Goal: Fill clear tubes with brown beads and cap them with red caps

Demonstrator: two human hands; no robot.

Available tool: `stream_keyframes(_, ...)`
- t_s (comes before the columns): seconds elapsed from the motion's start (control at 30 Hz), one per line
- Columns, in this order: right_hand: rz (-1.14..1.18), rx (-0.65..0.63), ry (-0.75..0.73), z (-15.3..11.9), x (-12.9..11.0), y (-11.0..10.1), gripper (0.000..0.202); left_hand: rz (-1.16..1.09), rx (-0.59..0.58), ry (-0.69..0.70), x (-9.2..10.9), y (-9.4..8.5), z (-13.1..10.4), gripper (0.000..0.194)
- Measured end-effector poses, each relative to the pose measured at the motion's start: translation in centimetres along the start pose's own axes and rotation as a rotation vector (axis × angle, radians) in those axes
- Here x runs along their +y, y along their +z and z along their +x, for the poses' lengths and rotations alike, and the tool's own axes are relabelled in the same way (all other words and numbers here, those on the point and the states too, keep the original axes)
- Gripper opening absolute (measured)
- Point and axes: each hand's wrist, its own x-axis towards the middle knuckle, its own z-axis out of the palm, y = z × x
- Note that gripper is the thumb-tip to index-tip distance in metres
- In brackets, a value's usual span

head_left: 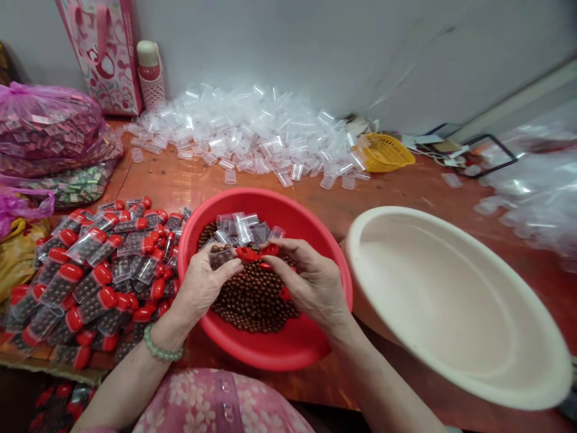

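Leftmost, I see pink bags of small packets at the edge of the surface, with a patterned gift bag and a capped bottle standing against the wall behind them. Next comes a heap of filled tubes, each closed with a red cap, lying just beside the red basin. Behind the basin, a wide drift of empty clear tubes spreads along the wall.

Centre: the red basin holds brown beads and a few clear tubes. My left hand, a green bead bracelet at its wrist, has its grip closed on a bead-filled tube held level over the beads. My right hand meets it, grip pinched on a red cap at the tube's open end; I cannot tell whether the cap is seated. Another red cap shows under the right palm.

Right: an empty cream basin sits tilted, touching the red one. A yellow basket lies behind, and more clear tubes are blurred at far right.
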Motion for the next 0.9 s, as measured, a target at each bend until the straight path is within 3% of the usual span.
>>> stream_keyframes(0.17,-0.271,-0.132,-0.285,0.4,0.0,-0.1,0.025,0.060,-0.013,-0.010,0.1,0.1,-0.1,0.027)
stream_keyframes(0.47,-0.425,-0.134,-0.491,-0.3,0.8,2.1,0.041,0.057,-0.050,0.011,0.2,0.2,-0.2,0.024)
stream_keyframes(0.6,-0.348,-0.197,-0.384,0.5,0.2,1.2,0.036,-0.022,-0.084,-0.025,0.4,0.2,-0.2,0.030)
stream_keyframes(0.77,-0.089,-0.202,-0.160,2.6,-1.5,-0.2,0.028,-0.045,-0.228,-0.135,0.9,0.2,-0.4,0.039)
stream_keyframes(0.9,-0.062,-0.321,-0.221,3.8,-2.7,0.1,0.019,-0.005,-0.287,-0.141,0.9,0.1,-0.3,0.040)
